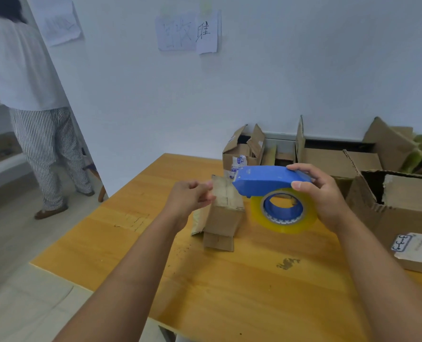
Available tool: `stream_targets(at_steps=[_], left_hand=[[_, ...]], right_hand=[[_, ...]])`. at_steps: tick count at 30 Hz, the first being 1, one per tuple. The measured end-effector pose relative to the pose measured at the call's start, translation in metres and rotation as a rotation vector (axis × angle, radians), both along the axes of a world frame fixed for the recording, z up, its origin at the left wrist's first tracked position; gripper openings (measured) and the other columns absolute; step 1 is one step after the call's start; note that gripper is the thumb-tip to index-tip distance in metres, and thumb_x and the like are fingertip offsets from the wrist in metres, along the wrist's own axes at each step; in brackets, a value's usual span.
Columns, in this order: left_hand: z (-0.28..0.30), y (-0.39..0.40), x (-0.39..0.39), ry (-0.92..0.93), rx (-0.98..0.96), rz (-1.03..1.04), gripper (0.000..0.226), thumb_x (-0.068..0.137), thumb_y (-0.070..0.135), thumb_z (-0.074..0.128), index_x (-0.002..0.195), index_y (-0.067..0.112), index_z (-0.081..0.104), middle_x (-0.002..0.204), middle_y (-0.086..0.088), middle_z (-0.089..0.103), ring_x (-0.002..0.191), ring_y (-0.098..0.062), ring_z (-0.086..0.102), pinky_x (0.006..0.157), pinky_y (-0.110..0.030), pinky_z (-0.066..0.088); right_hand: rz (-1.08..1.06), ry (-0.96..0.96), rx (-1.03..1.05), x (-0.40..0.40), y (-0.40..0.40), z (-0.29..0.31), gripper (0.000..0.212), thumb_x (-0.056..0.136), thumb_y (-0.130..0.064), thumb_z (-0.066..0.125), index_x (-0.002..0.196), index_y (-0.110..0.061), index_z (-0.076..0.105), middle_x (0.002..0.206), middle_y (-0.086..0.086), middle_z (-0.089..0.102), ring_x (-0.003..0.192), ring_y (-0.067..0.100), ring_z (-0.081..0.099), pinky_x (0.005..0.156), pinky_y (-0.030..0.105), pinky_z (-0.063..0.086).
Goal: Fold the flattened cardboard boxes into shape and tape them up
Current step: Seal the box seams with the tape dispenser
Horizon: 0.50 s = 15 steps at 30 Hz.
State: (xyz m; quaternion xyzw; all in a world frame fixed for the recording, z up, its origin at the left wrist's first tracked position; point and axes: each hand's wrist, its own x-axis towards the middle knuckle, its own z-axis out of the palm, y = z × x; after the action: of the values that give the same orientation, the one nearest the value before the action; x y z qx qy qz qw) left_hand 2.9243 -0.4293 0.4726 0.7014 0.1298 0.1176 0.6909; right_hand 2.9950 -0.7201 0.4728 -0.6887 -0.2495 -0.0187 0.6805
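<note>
Above the wooden table: right hand gripping blue tape dispenser, left hand pinching the clear tape end. Small cardboard box standing just beneath. Best drawn taut, laid centred along the seam (judging so). Larger open boxes close at right; labelled packet nearby; a person standing far left.

Left grip pinching, right grip curled, forearms extended
</note>
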Motion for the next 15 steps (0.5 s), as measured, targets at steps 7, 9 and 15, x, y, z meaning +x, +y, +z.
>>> stream_targets(at_steps=[7, 9, 15], left_hand=[[-0.015, 0.012, -0.004, 0.031, 0.119, 0.050, 0.024, 0.095, 0.024, 0.066, 0.090, 0.001, 0.070, 0.074, -0.007, 0.071, 0.083, -0.015, 0.074, 0.068, -0.019, 0.057], [-0.017, 0.017, -0.006, 0.045, 0.096, 0.044, 0.025, 0.096, 0.022, 0.066, 0.090, -0.002, 0.069, 0.076, -0.009, 0.071, 0.085, -0.015, 0.075, 0.069, -0.020, 0.057], [-0.021, 0.024, -0.008, 0.088, 0.056, 0.020, 0.022, 0.094, 0.015, 0.068, 0.083, -0.004, 0.071, 0.082, -0.001, 0.074, 0.088, -0.013, 0.073, 0.076, -0.024, 0.059]], right_hand=[[0.040, -0.029, -0.051, 0.000, 0.017, 0.003, 0.047, 0.065, -0.049, 0.075, 0.110, -0.035, 0.071, 0.114, -0.002, 0.067, 0.096, 0.020, 0.068, 0.079, 0.029, 0.057], [0.057, -0.045, -0.119, 0.000, 0.022, 0.002, 0.044, 0.064, -0.052, 0.073, 0.107, -0.042, 0.070, 0.112, -0.010, 0.066, 0.097, 0.015, 0.067, 0.080, 0.027, 0.056], [0.073, -0.062, -0.243, 0.003, 0.024, -0.009, 0.047, 0.064, -0.051, 0.074, 0.109, -0.039, 0.070, 0.117, -0.018, 0.061, 0.102, 0.004, 0.062, 0.080, 0.018, 0.052]])
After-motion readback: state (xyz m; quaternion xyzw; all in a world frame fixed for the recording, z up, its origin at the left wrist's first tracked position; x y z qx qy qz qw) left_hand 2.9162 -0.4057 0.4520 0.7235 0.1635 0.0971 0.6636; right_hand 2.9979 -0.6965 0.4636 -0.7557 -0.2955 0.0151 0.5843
